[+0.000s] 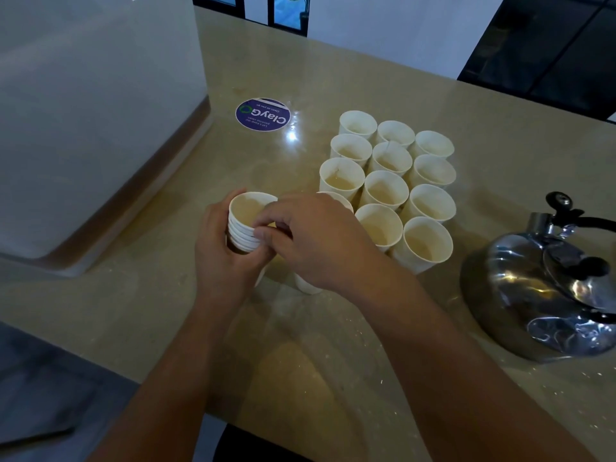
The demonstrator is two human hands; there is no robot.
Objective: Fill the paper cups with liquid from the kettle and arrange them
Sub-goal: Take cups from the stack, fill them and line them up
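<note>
My left hand (222, 261) grips a stack of nested white paper cups (245, 228) from the left, just above the beige counter. My right hand (316, 241) pinches the rim of the top cup of that stack with thumb and fingertips. Behind my right hand stands one more white cup (336, 198), mostly hidden, its base (308, 285) showing below my palm. To the right, several white paper cups (386, 181) stand in tight rows, holding pale liquid. A steel kettle (540, 295) with a black knob sits at the right edge, lid on.
A round purple sticker (262, 114) lies on the counter (333, 361) behind the stack. A large white block (100, 111) fills the left side, its edge close to my left hand. The counter's near edge runs bottom left, with dark floor below.
</note>
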